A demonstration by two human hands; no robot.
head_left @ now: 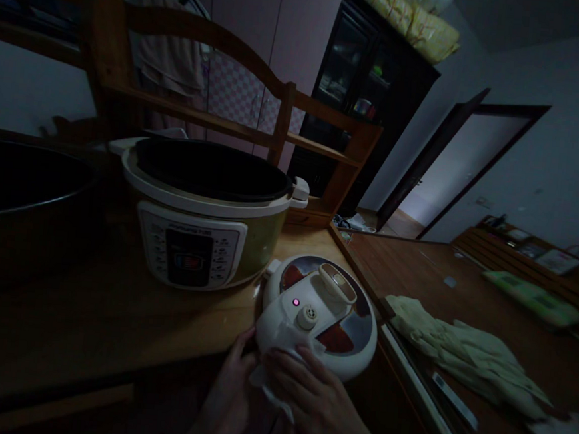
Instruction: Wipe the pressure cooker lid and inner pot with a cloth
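Note:
A white pressure cooker lid (367,343) lies at the near edge of the wooden table, with a handle, a round valve knob and a small pink button on top. My right hand (318,400) presses a thin white wipe (287,336) onto the lid's near side, fingers bent over it; part of the wipe hangs below. At the lid's near-left edge, my left hand (231,386) grips the rim, its fingertips partly hidden underneath. Behind and to the left stands the cooker body (262,238), uncovered, its dark inner pot (213,171) showing and its control panel facing me.
A large dark pot (33,217) stands at the left on the wooden table (170,328). A wooden shelf rail (203,40) rises behind the cooker. To the right, a pale green cloth (459,351) and a white remote-like object (455,400) lie on a lower wooden surface.

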